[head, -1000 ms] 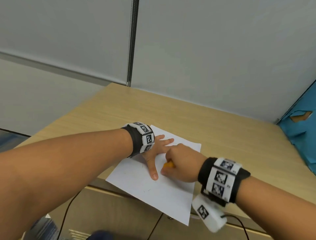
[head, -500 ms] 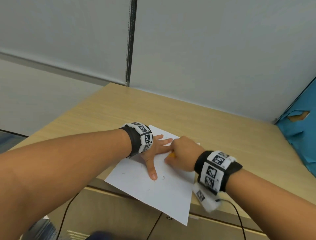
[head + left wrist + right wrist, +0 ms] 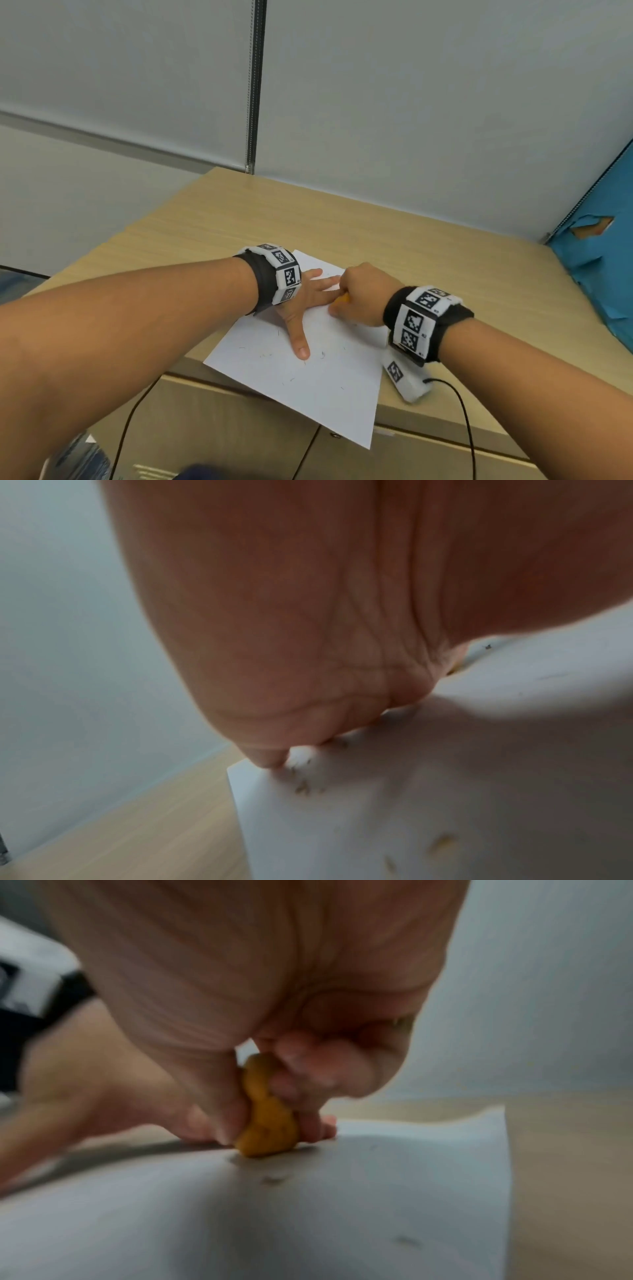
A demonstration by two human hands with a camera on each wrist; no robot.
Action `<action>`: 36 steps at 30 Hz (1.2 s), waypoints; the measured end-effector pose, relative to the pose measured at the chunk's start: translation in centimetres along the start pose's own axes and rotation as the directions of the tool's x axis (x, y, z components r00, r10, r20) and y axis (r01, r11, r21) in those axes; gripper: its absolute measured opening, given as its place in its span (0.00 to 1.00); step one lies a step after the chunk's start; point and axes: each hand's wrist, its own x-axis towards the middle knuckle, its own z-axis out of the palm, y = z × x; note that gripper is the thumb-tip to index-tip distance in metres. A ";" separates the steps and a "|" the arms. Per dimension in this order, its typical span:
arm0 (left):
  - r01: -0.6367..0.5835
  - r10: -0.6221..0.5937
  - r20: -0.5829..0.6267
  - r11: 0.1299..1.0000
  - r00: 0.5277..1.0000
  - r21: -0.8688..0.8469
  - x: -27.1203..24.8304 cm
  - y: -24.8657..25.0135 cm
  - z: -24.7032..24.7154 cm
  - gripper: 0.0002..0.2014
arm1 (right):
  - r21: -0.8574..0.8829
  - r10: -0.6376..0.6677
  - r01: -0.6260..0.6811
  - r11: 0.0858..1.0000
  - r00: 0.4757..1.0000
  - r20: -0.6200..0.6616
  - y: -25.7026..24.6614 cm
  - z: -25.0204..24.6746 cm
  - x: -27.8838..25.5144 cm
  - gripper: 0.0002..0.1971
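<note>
- I see a light wooden desktop (image 3: 359, 233) against a grey wall (image 3: 428, 102).
- A white paper sheet (image 3: 308, 387) lies on it, overhanging the front edge.

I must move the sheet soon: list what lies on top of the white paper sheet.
On the white paper sheet: the left hand lies flat, the right hand pinches a small orange lump against it, dark specks lie scattered. Paper beneath both hands is hidden.

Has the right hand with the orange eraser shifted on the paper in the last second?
Yes. The right hand, gripping the orange eraser, slid toward the far edge of the paper.
</note>
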 end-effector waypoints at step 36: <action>-0.022 0.018 -0.067 0.998 0.998 -0.054 0.0 -0.1 0.6 0.69 | -0.025 0.019 -0.020 0.999 0.999 -0.048 1.4 -0.1 1.0 0.13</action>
